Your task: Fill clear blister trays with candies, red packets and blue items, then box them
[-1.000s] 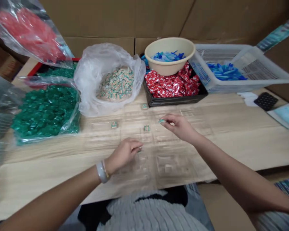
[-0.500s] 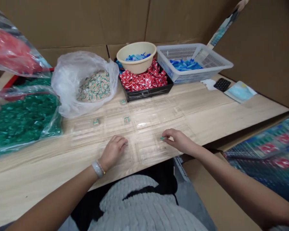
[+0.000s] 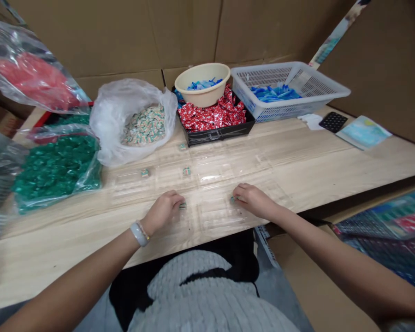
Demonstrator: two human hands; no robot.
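Observation:
My left hand (image 3: 163, 210) is closed in a pinch over the near clear plastic tray (image 3: 180, 226), with a small printed block (image 3: 182, 206) at its fingertips. To the right, my right hand (image 3: 251, 199) pinches a small green-edged block (image 3: 232, 199) above another clear tray (image 3: 217, 216). Fingers partly hide both blocks. Similar green-and-orange blocks lie singly in trays farther back: one at left (image 3: 145, 173), one in the middle (image 3: 186, 171) and one behind (image 3: 182, 146). An open white plastic bag (image 3: 110, 110) holds a heap of the same blocks (image 3: 147, 127).
Behind the trays, a black tray (image 3: 221, 134) of red packets supports a cream bowl (image 3: 202, 97) with blue pieces. A white basket (image 3: 290, 108) stands right of it. Bags of green pieces (image 3: 58, 170) and red pieces (image 3: 34, 78) are at left. Cardboard walls enclose the back.
The view has turned slightly left. Both hands stay over the same trays; the block at my left fingertips shows more clearly, and my right fingers sit closer round theirs.

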